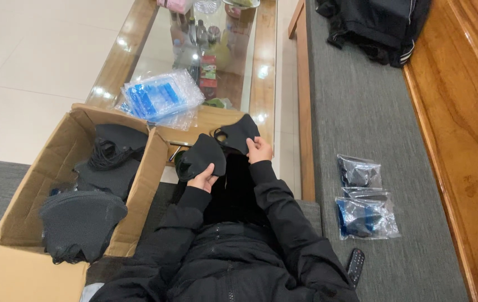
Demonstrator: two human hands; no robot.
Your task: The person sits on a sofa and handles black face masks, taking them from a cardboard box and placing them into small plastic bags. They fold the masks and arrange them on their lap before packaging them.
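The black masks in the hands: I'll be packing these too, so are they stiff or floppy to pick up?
Probably floppy: the mask in the left hand curves and sags. The right hand pinches another mask by its edge, so likely light.

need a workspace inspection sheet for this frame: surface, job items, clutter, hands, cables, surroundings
Surface: grey cushioned bench with a wooden frame; glass-topped coffee table ahead.
Job items: two black face masks, one in the left hand, one in the right hand; cardboard box of black masks at the left; stack of clear plastic bags on the table.
Clutter: bagged masks and a remote control on the bench; bottles under the glass.
Hands: each grips a mask by its edge.
Cables: nothing seen.
Surroundings: pale tiled floor; dark jacket on the bench's far end.
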